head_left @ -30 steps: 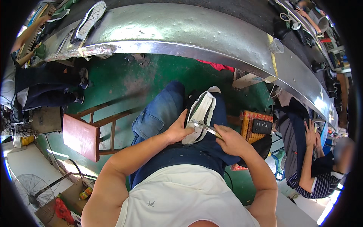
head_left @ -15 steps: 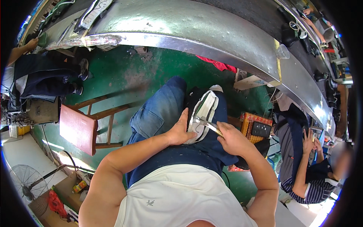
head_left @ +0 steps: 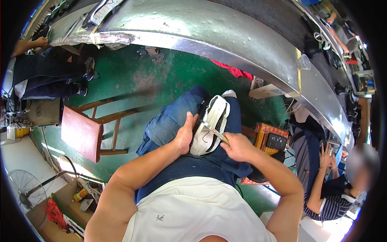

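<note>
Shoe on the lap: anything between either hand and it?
Nothing visible. The left hand already rests against the side of the shoe, and the right hand holds a thin metal tool whose tip lies on the white sole.

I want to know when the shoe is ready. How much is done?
Hard to tell. The shoe lies sole up on the lap, and its white sole already looks attached. In hand: the left hand steadies it while the right hand works a thin metal tool on the sole. What is left cannot be judged from here.
</note>
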### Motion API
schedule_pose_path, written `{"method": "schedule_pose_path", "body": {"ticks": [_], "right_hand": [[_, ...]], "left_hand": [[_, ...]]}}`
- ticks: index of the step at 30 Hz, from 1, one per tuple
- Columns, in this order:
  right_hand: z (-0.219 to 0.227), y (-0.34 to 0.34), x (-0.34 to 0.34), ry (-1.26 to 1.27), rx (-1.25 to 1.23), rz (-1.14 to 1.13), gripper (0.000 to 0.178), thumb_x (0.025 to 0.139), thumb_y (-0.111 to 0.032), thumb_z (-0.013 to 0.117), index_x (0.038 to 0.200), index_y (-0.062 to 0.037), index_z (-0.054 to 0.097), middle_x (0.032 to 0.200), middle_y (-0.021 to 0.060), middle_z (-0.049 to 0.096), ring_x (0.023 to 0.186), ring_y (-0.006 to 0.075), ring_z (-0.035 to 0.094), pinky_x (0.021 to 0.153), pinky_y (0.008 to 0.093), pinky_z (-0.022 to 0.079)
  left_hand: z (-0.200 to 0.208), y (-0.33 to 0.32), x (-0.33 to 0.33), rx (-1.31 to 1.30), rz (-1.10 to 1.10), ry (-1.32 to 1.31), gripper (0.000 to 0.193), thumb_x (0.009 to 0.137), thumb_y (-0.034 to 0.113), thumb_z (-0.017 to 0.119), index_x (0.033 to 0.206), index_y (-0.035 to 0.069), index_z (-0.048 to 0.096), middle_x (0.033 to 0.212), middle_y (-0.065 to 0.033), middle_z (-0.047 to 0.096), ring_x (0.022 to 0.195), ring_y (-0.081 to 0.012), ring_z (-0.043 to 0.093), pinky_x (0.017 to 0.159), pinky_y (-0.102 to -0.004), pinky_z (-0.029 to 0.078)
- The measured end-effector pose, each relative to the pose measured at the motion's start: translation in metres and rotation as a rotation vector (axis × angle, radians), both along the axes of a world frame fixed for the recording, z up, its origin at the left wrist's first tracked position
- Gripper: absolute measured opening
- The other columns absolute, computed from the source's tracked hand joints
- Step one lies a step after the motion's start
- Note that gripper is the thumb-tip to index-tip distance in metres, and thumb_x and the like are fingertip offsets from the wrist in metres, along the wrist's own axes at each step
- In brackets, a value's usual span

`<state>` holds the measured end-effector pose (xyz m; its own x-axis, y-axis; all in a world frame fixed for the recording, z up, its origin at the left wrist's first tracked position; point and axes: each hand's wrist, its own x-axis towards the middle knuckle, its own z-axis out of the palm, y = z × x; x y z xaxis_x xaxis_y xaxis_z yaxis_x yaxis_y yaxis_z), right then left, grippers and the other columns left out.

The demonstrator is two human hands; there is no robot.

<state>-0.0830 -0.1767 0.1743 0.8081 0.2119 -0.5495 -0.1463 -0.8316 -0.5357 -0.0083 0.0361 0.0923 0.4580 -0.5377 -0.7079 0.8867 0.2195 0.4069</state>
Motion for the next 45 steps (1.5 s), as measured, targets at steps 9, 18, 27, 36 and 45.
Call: {"method": "schedule_pose_path", "body": {"ticks": [9, 18, 27, 36, 45], "right_hand": [[0.001, 0.005, -0.018, -0.012, 0.101, -0.112, 0.042, 0.092, -0.02, 0.068, 0.126, 0.0025, 0.057, 0.108, 0.0249, 0.068, 0.102, 0.0435, 0.065, 0.089, 0.0477, 0.052], [-0.009, -0.007, 0.005, -0.251, -0.272, -0.079, 0.039, 0.093, -0.015, 0.065, 0.126, 0.0033, 0.056, 0.111, 0.021, 0.066, 0.102, 0.0376, 0.066, 0.086, 0.0459, 0.055], [-0.03, -0.047, -0.012, 0.141, 0.176, -0.306, 0.026, 0.096, -0.019, 0.064, 0.112, 0.0008, 0.06, 0.085, 0.0215, 0.069, 0.085, 0.0432, 0.068, 0.079, 0.0466, 0.054], [-0.03, -0.025, 0.043, -0.113, -0.052, -0.176, 0.046, 0.108, -0.04, 0.044, 0.101, 0.003, 0.059, 0.09, 0.0297, 0.068, 0.089, 0.0479, 0.066, 0.08, 0.0552, 0.051], [-0.024, -0.011, 0.008, -0.15, 0.3, -0.33, 0.042, 0.107, -0.039, 0.047, 0.102, 0.002, 0.058, 0.091, 0.0274, 0.068, 0.09, 0.0479, 0.065, 0.077, 0.055, 0.05]], "left_hand": [[-0.028, -0.009, 0.003, 0.742, -0.271, -0.878, 0.056, 0.111, 0.038, 0.029, 0.137, -0.002, 0.059, 0.128, -0.031, 0.064, 0.121, -0.0488, 0.059, 0.105, -0.0483, 0.047], [-0.021, -0.005, 0.0, 0.609, -0.324, -1.103, 0.054, 0.108, 0.031, 0.042, 0.152, -0.001, 0.042, 0.143, -0.0297, 0.054, 0.12, -0.049, 0.06, 0.105, -0.0462, 0.048], [0.016, -0.005, 0.019, 0.641, -0.911, -1.239, 0.061, 0.106, 0.025, 0.045, 0.163, 0.024, 0.023, 0.152, -0.0401, 0.034, 0.103, -0.0532, 0.066, 0.095, -0.0523, 0.055], [0.029, -0.01, 0.034, 0.713, -1.113, -1.23, 0.065, 0.107, 0.036, 0.045, 0.164, 0.027, 0.018, 0.153, -0.0429, 0.031, 0.1, -0.0535, 0.067, 0.093, -0.0504, 0.056], [0.014, 0.02, -0.002, 0.618, -0.515, -0.96, 0.072, 0.105, 0.04, 0.05, 0.162, 0.006, 0.023, 0.153, -0.036, 0.04, 0.125, -0.047, 0.06, 0.107, -0.0424, 0.048]]}}
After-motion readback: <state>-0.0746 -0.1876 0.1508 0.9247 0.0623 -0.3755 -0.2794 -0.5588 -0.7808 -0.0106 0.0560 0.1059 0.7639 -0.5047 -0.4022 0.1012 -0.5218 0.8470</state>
